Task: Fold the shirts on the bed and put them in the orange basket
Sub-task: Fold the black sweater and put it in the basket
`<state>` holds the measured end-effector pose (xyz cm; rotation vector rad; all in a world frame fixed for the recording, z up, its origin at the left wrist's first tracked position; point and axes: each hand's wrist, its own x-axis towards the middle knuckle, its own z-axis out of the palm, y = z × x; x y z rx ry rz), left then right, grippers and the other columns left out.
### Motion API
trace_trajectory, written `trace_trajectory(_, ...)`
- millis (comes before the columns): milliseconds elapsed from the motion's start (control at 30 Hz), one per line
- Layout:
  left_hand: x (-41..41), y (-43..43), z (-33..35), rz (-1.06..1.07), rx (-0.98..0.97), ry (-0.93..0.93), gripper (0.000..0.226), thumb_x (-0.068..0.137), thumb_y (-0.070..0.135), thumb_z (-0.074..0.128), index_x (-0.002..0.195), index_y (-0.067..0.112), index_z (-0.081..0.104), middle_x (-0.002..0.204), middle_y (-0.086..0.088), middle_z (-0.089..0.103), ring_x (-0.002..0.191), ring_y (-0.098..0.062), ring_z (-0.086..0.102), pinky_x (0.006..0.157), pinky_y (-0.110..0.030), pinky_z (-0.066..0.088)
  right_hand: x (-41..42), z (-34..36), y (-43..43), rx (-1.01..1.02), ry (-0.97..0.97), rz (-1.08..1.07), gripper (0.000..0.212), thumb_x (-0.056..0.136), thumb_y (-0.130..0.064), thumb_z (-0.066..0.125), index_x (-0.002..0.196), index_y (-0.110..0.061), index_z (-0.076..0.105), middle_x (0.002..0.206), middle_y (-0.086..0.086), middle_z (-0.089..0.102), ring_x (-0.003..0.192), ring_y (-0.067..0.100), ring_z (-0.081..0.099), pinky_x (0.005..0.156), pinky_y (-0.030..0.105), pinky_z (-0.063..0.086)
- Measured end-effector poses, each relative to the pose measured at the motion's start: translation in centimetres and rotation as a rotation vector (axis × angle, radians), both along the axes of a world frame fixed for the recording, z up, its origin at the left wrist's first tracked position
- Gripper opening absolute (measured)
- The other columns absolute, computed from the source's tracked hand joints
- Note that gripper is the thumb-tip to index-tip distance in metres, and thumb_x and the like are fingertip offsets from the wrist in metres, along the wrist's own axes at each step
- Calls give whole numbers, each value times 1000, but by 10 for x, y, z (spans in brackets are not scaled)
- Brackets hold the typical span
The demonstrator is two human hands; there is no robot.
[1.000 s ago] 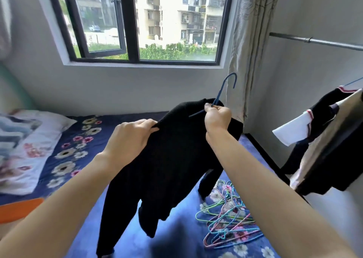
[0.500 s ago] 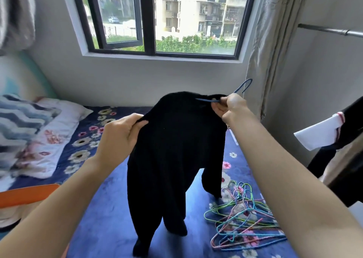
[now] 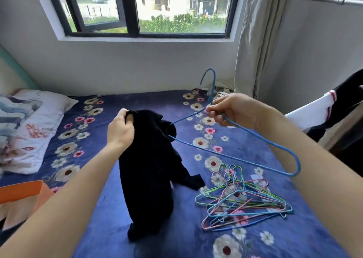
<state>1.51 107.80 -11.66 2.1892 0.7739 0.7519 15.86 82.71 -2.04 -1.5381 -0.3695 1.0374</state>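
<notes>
My left hand (image 3: 120, 129) grips black shirt (image 3: 149, 175) mid-frame; my right hand (image 3: 233, 110) pinches blue hanger (image 3: 235, 159), one end inside shirt collar.

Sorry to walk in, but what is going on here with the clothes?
A person is getting a black shirt off a blue hanger. The left hand grips the shirt's top, its lower end resting on the bed; the right hand pinches the hanger near its hook, one end inside the collar. A pile of hangers lies beside it, and the orange basket sits at the left. The shirt is not yet folded.
</notes>
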Motion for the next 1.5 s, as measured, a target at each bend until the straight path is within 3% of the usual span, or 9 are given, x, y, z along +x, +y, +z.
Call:
trace_trajectory(300, 10, -42, -68, -213, -27, 270, 20, 100, 26, 42, 90, 12, 53, 83, -5, 58, 82, -24, 51, 70, -31, 31, 9, -173, -118, -714, -730, 81, 45, 101, -36, 39, 61, -16, 32, 58, -1, 37, 63, 22, 42, 60, 34, 30)
trace_trajectory(500, 17, -55, -97, -230, -127, 468, 25, 101, 30, 39, 89, 13, 51, 86, -6, 60, 84, -25, 55, 72, -35, 37, 30, -270, -164, -993, -625, 391, 33, 104, -32, 33, 96, -12, 58, 121, 20, 61, 111, 32, 56, 82, 32, 39)
trace_trajectory(667, 18, -62, -93, -245, -383, 362, 27, 102, 28, 41, 80, 18, 54, 69, 5, 53, 59, -1, 50, 56, -16, 38, 67, -299, -165, -1016, -529, 403, 24, 100, -35, 44, 89, -18, 58, 97, 8, 62, 103, 25, 56, 72, 28, 34)
trace_trajectory(767, 9, -56, -85, -241, -573, 300, 23, 101, 31, 42, 96, 22, 62, 86, 6, 68, 78, -6, 64, 68, -19, 48, 88, -308, -151, -1150, -676, 109, 34, 98, -36, 47, 110, -6, 57, 120, 16, 59, 116, 32, 52, 87, 35, 41)
trace_trajectory(967, -6, -46, -57, -230, -846, 177, 27, 98, 31, 43, 113, 20, 63, 109, 1, 71, 100, -12, 67, 76, -20, 54, 35, -311, -55, -664, -470, 194, 24, 87, -19, 63, 108, -7, 65, 103, 11, 67, 99, 26, 61, 82, 31, 44)
trace_trajectory(1133, -21, -30, -19, -300, -973, -21, 27, 92, 29, 45, 108, 17, 63, 98, 2, 72, 87, -9, 68, 70, -19, 55, -31, -296, 29, -512, -590, 319, 98, 72, -42, 76, 150, -28, 19, 149, -2, 25, 138, 22, 21, 109, 44, 27)
trace_trajectory(1267, -43, -1, 13, -357, -930, -152, 22, 85, 30, 47, 96, 20, 64, 82, 6, 71, 74, -4, 68, 63, -16, 54, -33, -267, 64, -223, -569, -12, 20, 84, -24, 63, 101, -33, 68, 106, -6, 64, 108, 17, 60, 94, 47, 44)
trace_trajectory(1367, -64, 35, 25, -362, -772, -118, 20, 85, 32, 48, 96, 23, 63, 80, 13, 71, 74, 1, 66, 63, -12, 51, -14, -215, 63, -81, -533, -122, 29, 87, 2, 55, 84, -24, 67, 72, -8, 61, 72, 8, 56, 70, 24, 45)
trace_trajectory(1500, -86, 85, 27, -343, -332, 149, 19, 100, 29, 42, 100, 26, 61, 96, 11, 68, 89, -2, 60, 86, -14, 48, -7, -142, 65, -80, -596, -109, 13, 92, -8, 57, 98, -4, 67, 85, 7, 59, 78, 16, 51, 70, 32, 39)
